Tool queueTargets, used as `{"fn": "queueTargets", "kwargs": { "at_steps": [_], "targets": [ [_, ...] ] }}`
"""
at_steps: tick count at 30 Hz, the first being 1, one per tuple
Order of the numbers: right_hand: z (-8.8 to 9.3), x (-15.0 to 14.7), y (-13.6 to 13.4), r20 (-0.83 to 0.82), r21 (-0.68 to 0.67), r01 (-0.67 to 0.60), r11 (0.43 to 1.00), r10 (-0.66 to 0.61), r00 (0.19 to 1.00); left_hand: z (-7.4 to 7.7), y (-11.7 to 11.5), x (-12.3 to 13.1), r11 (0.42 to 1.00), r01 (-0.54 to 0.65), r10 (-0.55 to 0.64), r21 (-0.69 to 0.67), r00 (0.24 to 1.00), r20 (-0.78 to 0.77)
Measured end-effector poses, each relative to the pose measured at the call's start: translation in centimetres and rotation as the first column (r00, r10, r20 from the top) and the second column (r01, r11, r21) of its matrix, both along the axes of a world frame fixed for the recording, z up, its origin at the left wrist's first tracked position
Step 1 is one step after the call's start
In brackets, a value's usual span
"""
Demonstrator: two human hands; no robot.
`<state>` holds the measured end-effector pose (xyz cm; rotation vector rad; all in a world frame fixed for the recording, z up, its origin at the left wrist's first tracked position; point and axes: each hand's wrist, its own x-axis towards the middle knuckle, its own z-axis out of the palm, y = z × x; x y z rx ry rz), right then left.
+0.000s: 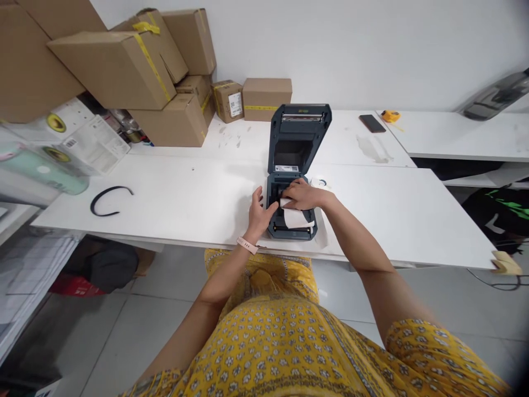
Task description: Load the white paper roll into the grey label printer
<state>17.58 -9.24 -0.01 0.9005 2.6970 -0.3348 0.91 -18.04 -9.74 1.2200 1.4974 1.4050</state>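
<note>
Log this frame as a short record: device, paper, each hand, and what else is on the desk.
Device: dark, boxy machine, lid raised
Paper: white paper inside the machine, its loose end toward the front
Left hand: at the machine's left side, thumb over the edge, fingers spread
Right hand: inside the machine, at the paper; exact grip unclear
Left wrist: pink band
Desk, back right: phone, yellow tape measure
Desk, left: black curved band
Desk, back left: cardboard boxes, stacked
</note>
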Motion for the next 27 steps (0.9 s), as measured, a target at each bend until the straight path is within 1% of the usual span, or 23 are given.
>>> {"fn": "queueTargets", "kwargs": {
  "at_steps": [2, 4, 6, 8, 9, 11, 13, 14, 15, 16, 17, 19, 21, 22, 24, 26, 27],
  "targets": [
    [0.8, 1.0, 0.3, -0.137, -0.093, -0.016, 0.995, 0.003, 0.991, -0.3, 0.3, -0.2, 0.998, 0.033, -0.029, -0.049, 0.997, 0.072],
    [2.0, 2.7, 0.3, -0.334, -0.205, -0.054, 0.977, -0.018, 0.942, -0.3, 0.2, -0.3, 0.997, 0.040, -0.035, -0.065, 0.996, 0.076],
    [3.4, 5.0, -0.3, -0.539, -0.305, -0.072, 0.950, -0.110, 0.835, 0.0, -0.1, -0.4, 0.996, 0.031, -0.029, -0.080, 0.999, 0.026],
    [4.1, 7.9, -1.6, -0.691, -0.389, -0.068, 0.919, -0.243, 0.680, 0.5, -0.3, -0.4, 0.995, 0.023, -0.027, -0.098, 0.999, -0.033],
    [4.1, 9.4, -2.3, -0.749, -0.421, -0.058, 0.905, -0.310, 0.586, 0.8, -0.3, -0.3, 0.994, 0.022, -0.028, -0.104, 0.998, -0.057],
    [3.0, 12.3, -3.9, -0.822, -0.470, -0.026, 0.882, -0.427, 0.377, 1.5, -0.2, -0.1, 0.994, 0.024, -0.035, -0.105, 0.994, -0.099],
    [0.9, 14.6, -5.1, -0.822, -0.539, 0.051, 0.841, -0.538, 0.188, 2.1, 0.1, 0.1, 0.994, 0.047, -0.062, -0.101, 0.987, -0.149],
    [-0.5, 15.4, -5.4, -0.800, -0.579, 0.102, 0.809, -0.587, 0.123, 2.4, 0.3, 0.3, 0.992, 0.063, -0.081, -0.105, 0.980, -0.180],
    [-1.9, 16.1, -5.6, -0.771, -0.615, 0.155, 0.773, -0.631, 0.086, 2.6, 0.6, 0.4, 0.990, 0.078, -0.101, -0.115, 0.972, -0.210],
    [-3.3, 16.4, -5.7, -0.741, -0.643, 0.207, 0.737, -0.667, 0.073, 2.8, 0.8, 0.5, 0.987, 0.093, -0.121, -0.129, 0.964, -0.235],
    [-4.6, 16.6, -5.6, -0.712, -0.662, 0.254, 0.705, -0.697, 0.081, 2.9, 1.0, 0.6, 0.984, 0.104, -0.138, -0.143, 0.958, -0.252],
    [-6.9, 16.6, -5.2, -0.657, -0.681, 0.317, 0.660, -0.742, 0.134, 3.0, 1.3, 0.7, 0.981, 0.114, -0.152, -0.154, 0.952, -0.265],
    [-8.7, 16.4, -4.8, -0.612, -0.688, 0.357, 0.633, -0.769, 0.185, 3.2, 1.4, 0.7, 0.982, 0.108, -0.148, -0.158, 0.951, -0.273],
    [-9.4, 16.3, -4.7, -0.597, -0.688, 0.368, 0.625, -0.777, 0.203, 3.2, 1.4, 0.7, 0.981, 0.100, -0.143, -0.164, 0.949, -0.281],
    [-10.3, 16.3, -4.5, -0.596, -0.673, 0.385, 0.632, -0.771, 0.225, 3.4, 1.2, 0.8, 0.980, 0.081, -0.134, -0.184, 0.944, -0.301],
    [-10.6, 16.6, -4.3, -0.609, -0.664, 0.383, 0.642, -0.762, 0.222, 3.5, 1.0, 0.8, 0.979, 0.060, -0.118, -0.194, 0.946, -0.302],
    [-10.6, 16.8, -4.1, -0.609, -0.672, 0.377, 0.637, -0.765, 0.208, 3.5, 0.9, 0.8, 0.981, 0.044, -0.100, -0.191, 0.950, -0.296]
  ]
}}
